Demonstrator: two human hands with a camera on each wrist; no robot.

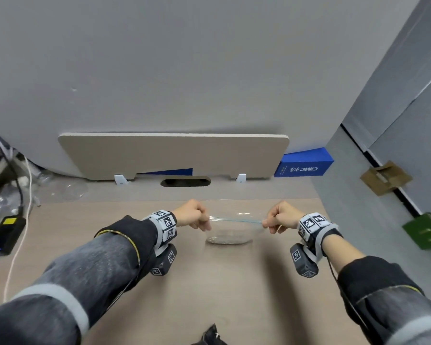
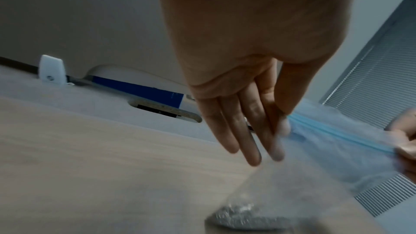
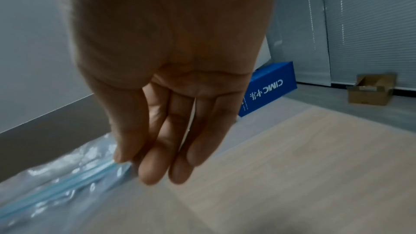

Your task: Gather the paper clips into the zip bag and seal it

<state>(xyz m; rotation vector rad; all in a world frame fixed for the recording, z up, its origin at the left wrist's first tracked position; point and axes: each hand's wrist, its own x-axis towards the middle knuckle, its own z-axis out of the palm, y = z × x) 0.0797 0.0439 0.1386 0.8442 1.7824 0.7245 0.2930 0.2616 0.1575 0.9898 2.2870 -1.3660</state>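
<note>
A clear zip bag (image 1: 230,230) with a blue zip strip (image 1: 235,219) hangs upright between my hands over the wooden table (image 1: 209,282). A heap of silvery paper clips (image 1: 228,239) lies in its bottom, which rests on the table. My left hand (image 1: 194,216) pinches the strip's left end between thumb and fingers (image 2: 278,131). My right hand (image 1: 279,217) pinches the right end (image 3: 121,157). In the left wrist view the blue strip (image 2: 337,133) runs taut to my right hand, with the paper clips (image 2: 243,214) below. The bag (image 3: 56,184) fills the lower left of the right wrist view.
A beige divider panel (image 1: 174,155) stands along the table's back edge, with a cable slot (image 1: 186,182) before it. A blue box (image 1: 304,163) sits at the back right. Cables and a black adapter (image 1: 5,235) lie at the left. A cardboard box (image 1: 383,178) lies on the floor at right.
</note>
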